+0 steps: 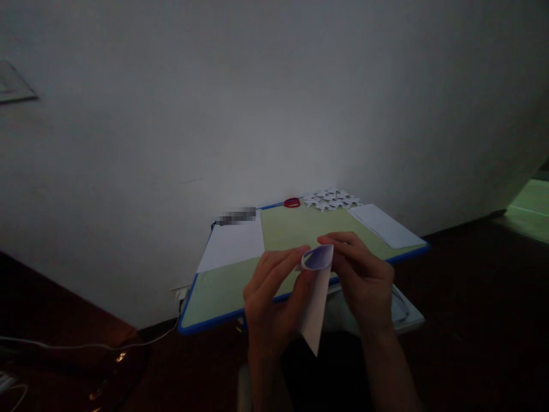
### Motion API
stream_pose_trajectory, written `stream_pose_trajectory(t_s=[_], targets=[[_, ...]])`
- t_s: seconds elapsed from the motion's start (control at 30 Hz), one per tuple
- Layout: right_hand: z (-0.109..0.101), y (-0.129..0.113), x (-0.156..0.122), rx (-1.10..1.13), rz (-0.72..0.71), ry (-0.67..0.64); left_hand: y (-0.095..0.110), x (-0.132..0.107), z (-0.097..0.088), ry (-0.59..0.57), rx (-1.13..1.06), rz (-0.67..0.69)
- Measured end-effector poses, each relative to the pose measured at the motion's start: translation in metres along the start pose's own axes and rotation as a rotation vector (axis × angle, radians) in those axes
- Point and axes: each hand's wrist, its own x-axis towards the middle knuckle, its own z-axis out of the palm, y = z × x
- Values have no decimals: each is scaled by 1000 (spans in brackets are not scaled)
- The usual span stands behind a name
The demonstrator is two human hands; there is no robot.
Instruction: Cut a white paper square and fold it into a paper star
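Observation:
A folded white paper (316,306), narrowing to a point at the bottom, hangs between both hands in front of a small table. My left hand (270,303) pinches its upper left edge with thumb and fingers. My right hand (362,277) grips the top right, its fingers curled over the opened upper fold. Both hands hover just above the near edge of the green, blue-rimmed tabletop (223,289).
On the tabletop lie a white sheet (234,243) at the left, another white sheet (384,226) at the right, a cut paper snowflake (331,199) at the back, and red-handled scissors (289,202). A white wall stands behind. A white cable (86,345) runs across the dark floor at the left.

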Motion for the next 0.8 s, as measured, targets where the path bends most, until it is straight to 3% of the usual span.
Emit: stream_pose_trajectory(t_s=[0.3, 0.8], targets=[[-1, -5, 3, 27, -39, 8, 6, 3, -2, -26, 14, -33], [-12, -10, 4, 12, -66, -98, -4, -5, -9, -74, -209, -43]])
